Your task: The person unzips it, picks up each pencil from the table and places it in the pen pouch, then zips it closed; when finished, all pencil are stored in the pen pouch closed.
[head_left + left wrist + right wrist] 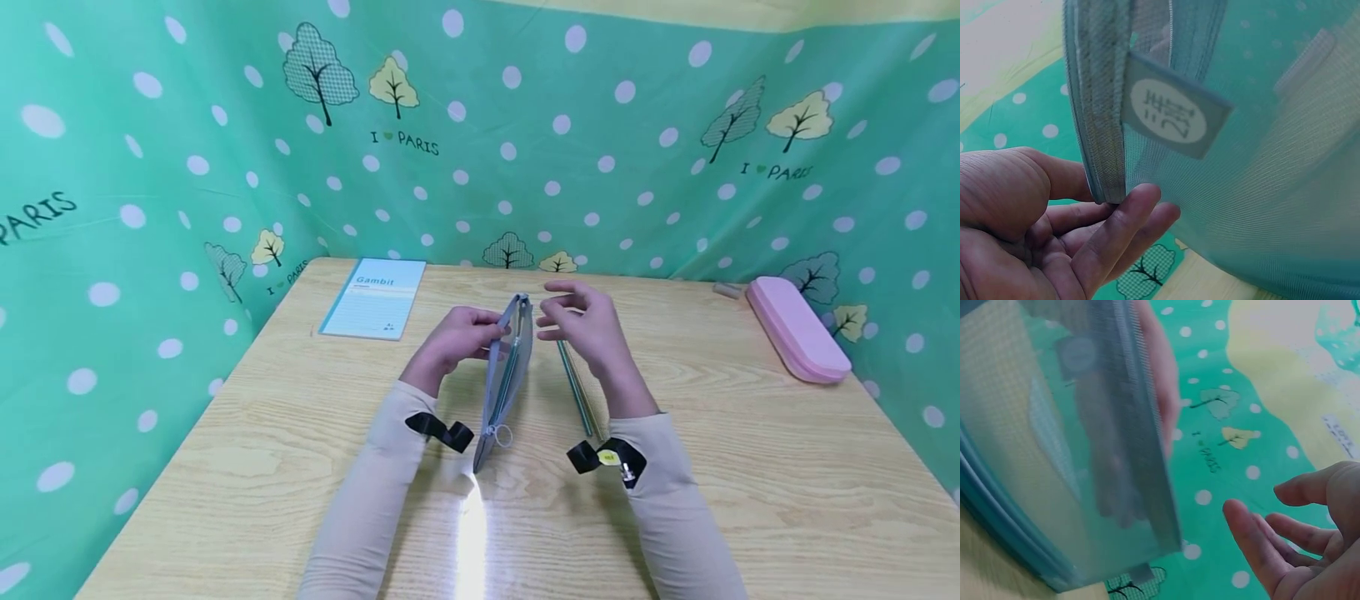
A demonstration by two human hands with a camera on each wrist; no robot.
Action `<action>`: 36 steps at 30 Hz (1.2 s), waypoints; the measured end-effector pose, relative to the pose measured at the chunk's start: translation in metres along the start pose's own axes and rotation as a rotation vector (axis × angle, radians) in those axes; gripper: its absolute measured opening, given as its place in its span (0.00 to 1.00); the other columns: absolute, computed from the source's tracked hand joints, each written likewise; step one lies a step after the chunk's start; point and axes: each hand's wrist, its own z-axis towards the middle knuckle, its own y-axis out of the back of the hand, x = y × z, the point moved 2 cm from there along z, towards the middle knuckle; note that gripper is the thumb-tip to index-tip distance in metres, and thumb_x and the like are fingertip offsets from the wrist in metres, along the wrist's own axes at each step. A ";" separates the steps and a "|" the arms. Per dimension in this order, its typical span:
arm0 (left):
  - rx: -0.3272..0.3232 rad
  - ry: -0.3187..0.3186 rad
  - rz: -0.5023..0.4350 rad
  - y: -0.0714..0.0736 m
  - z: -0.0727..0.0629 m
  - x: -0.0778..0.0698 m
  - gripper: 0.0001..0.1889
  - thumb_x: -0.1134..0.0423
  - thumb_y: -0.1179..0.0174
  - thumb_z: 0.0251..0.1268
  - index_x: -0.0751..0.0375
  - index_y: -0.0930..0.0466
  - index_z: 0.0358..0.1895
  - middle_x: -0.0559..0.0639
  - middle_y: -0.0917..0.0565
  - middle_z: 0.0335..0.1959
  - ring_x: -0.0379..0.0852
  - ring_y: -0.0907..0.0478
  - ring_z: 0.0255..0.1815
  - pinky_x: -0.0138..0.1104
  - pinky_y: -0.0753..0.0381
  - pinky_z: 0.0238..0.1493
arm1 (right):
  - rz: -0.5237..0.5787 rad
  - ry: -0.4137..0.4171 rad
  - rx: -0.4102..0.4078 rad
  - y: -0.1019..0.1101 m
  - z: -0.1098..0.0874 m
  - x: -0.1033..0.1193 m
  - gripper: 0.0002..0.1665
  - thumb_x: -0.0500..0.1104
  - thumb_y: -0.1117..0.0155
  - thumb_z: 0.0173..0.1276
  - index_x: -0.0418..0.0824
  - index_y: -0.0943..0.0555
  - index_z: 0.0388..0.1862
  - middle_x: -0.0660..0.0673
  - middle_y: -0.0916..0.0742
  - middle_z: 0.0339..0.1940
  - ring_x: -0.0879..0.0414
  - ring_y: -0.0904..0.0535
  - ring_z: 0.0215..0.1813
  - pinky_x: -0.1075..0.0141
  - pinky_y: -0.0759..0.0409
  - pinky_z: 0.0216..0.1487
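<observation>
A blue-grey see-through mesh zipper pouch [507,375] stands on edge, its zipper side up and seemingly unzipped. My left hand [466,337] pinches its top edge between thumb and fingers. In the left wrist view, a fabric tag [1175,106] with a white oval sticks out from the pouch's seam, above the fingers. To the pouch's right, my right hand [591,327] hovers with its fingers loosely bent, holding nothing. The right wrist view shows a gap between those fingers and the mesh. Below the right hand, a teal pencil-like stick [574,390] lies beside a gold one [588,402].
A light-blue notebook [375,300] marked "Gambit" lies at the table's back left. On the right is a pink pencil case [798,329], with a small greyish block [727,290] near its far end. A green dotted curtain [525,167] hangs behind the wooden table [247,483].
</observation>
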 end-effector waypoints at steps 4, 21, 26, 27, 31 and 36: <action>0.001 0.004 -0.003 0.001 -0.001 0.000 0.19 0.70 0.45 0.78 0.75 0.23 0.65 0.69 0.15 0.55 0.54 0.11 0.47 0.42 0.09 0.52 | -0.013 -0.024 0.017 0.012 0.000 -0.001 0.24 0.36 0.43 0.77 0.29 0.27 0.69 0.35 0.18 0.50 0.58 0.14 0.37 0.66 0.09 0.42; 0.004 -0.001 -0.015 0.002 0.001 0.003 0.19 0.70 0.44 0.77 0.75 0.23 0.65 0.69 0.15 0.55 0.56 0.11 0.49 0.42 0.09 0.52 | -0.333 -0.339 0.280 0.049 0.034 -0.079 0.28 0.41 0.45 0.80 0.20 0.31 0.68 0.26 0.15 0.50 0.53 0.12 0.37 0.58 0.08 0.44; 0.010 -0.004 -0.010 0.003 0.001 0.003 0.19 0.70 0.44 0.77 0.75 0.23 0.65 0.69 0.15 0.55 0.57 0.12 0.50 0.42 0.09 0.52 | -0.321 -0.396 0.347 0.060 0.039 -0.087 0.31 0.42 0.45 0.80 0.18 0.35 0.69 0.30 0.14 0.46 0.54 0.13 0.37 0.58 0.08 0.44; 0.010 -0.004 -0.009 0.003 0.001 0.002 0.19 0.70 0.44 0.77 0.75 0.23 0.65 0.69 0.15 0.55 0.57 0.12 0.50 0.42 0.09 0.52 | -0.315 -0.409 0.353 0.061 0.039 -0.088 0.32 0.43 0.45 0.80 0.19 0.35 0.70 0.30 0.15 0.47 0.53 0.13 0.37 0.58 0.08 0.45; 0.007 0.001 -0.012 0.004 -0.001 0.002 0.19 0.70 0.44 0.77 0.74 0.23 0.65 0.69 0.15 0.55 0.55 0.11 0.49 0.42 0.09 0.52 | -0.321 -0.447 0.356 0.060 0.041 -0.091 0.31 0.43 0.44 0.80 0.20 0.35 0.69 0.31 0.15 0.48 0.54 0.13 0.37 0.59 0.08 0.45; 0.012 0.006 -0.020 0.003 -0.002 0.001 0.19 0.70 0.44 0.77 0.74 0.23 0.66 0.68 0.15 0.56 0.52 0.11 0.46 0.42 0.09 0.52 | -0.381 -0.464 0.331 0.057 0.043 -0.095 0.28 0.40 0.40 0.79 0.23 0.31 0.67 0.37 0.14 0.42 0.57 0.15 0.33 0.63 0.08 0.39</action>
